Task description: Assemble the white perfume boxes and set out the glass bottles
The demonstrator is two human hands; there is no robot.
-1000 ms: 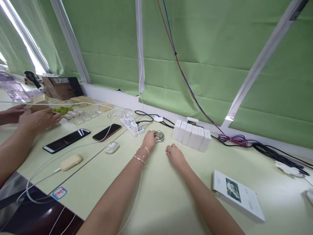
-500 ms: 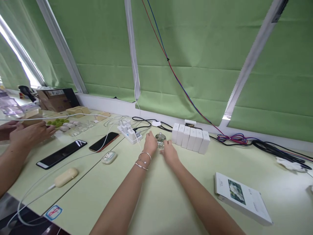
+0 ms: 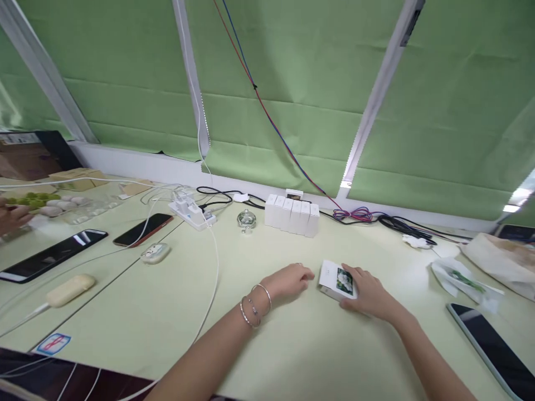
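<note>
right hand (image 3: 368,295) half-closed, gripping flower-print box (image 3: 337,280); left hand (image 3: 291,281) loosely open, seemingly empty, at its nine o'clock; step judged grasping, next move calling for left-hand contact.

Illumination: diffuse, moderately bright over the worktop (image 3: 251,253). Tone uneven across the green blinds (image 3: 288,128); bright patch of light beyond the worktop's far right corner. White glare on the large phone (image 3: 54,255) near the left edge. Shadows soft, faint, toward the front edge. Wide-angle distortion: pale strips (image 3: 371,111) splay outward. Print on the white box (image 3: 336,279) too small to read.
</note>
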